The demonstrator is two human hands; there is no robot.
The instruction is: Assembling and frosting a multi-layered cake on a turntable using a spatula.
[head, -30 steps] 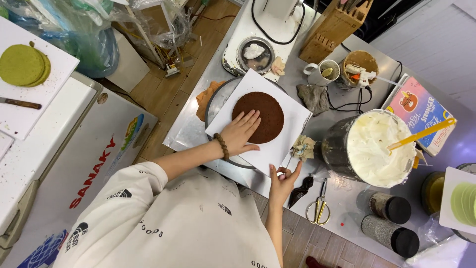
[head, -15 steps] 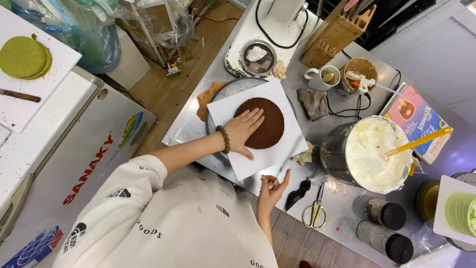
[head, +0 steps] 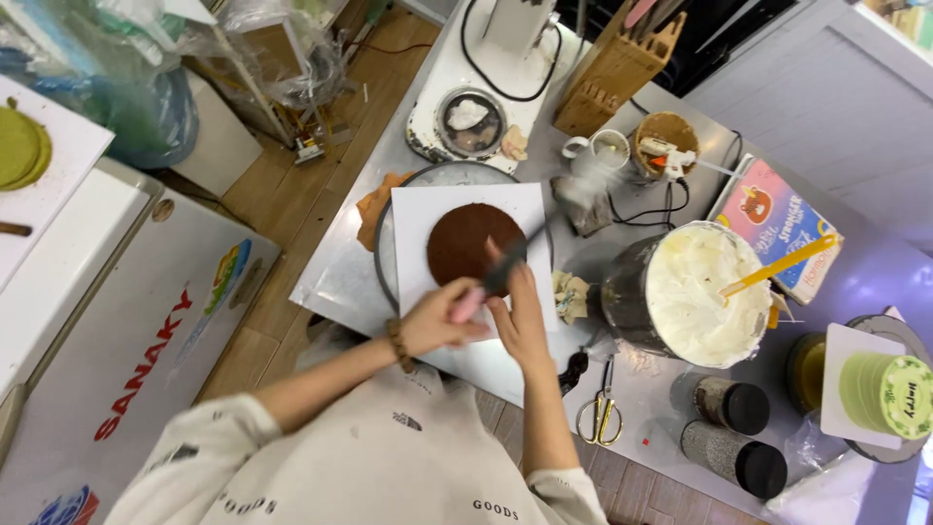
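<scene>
Round flat brown cake layer (head: 466, 245), matte, on a white square board (head: 428, 219) atop a turntable, on the steel surface (head: 340, 282). Earlier the left hand (head: 432, 324) lay flat on the cake; now its grip is wrapped on a pink-handled tool (head: 483, 289), blurred. Right hand (head: 525, 316) beside it, grip state unclear. Cake just ahead of both hands.

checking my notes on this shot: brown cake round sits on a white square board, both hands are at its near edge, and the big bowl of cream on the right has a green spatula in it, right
Not quite. The head view shows the spatula in the bowl of cream is yellow, not green. The rest holds: the brown cake round lies on the white board, with the left hand and right hand at its near edge.
</scene>
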